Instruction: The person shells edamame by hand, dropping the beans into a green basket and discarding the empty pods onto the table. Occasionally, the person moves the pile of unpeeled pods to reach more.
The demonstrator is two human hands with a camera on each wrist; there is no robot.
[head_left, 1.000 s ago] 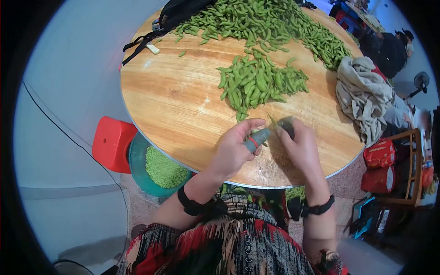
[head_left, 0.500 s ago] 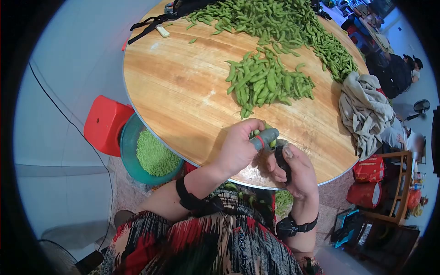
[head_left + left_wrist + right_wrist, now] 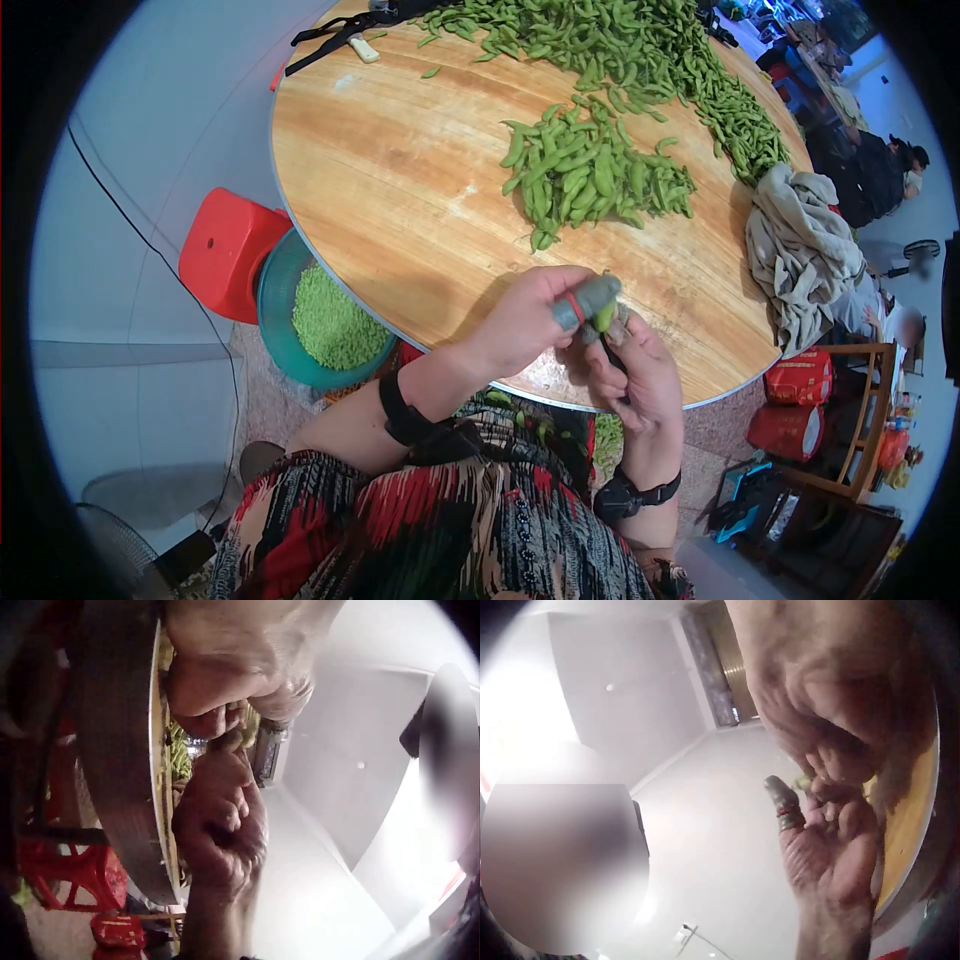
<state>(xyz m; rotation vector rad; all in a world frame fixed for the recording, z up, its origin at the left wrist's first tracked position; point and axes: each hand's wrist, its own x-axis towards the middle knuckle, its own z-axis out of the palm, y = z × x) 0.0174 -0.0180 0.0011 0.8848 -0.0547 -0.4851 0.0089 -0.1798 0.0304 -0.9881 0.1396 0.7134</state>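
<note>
A green soybean pod (image 3: 606, 314) sits between the hands, over the near edge of the round table. My left hand (image 3: 520, 325) grips it, the thumb in a grey-green cover with a red band lying along it. Close against the pod's lower end is my right hand (image 3: 645, 370), thumb near it and fingers curled. A dark narrow object (image 3: 617, 360) shows within the right hand's grasp, mostly covered by the fingers; I cannot tell its kind. The two hands meet in the left wrist view too. Beyond them lies a small heap of pods (image 3: 590, 170).
A larger pod pile (image 3: 640, 50) spreads along the far side of the wooden table (image 3: 400, 200). A crumpled grey cloth (image 3: 800, 250) lies at the right edge. Below left stand a teal basin (image 3: 275, 320) of shelled beans and a red stool (image 3: 230, 250).
The right hand has turned palm upward and come close to the left hand at the pod. My head view has shifted, carrying the table slightly right and up.
</note>
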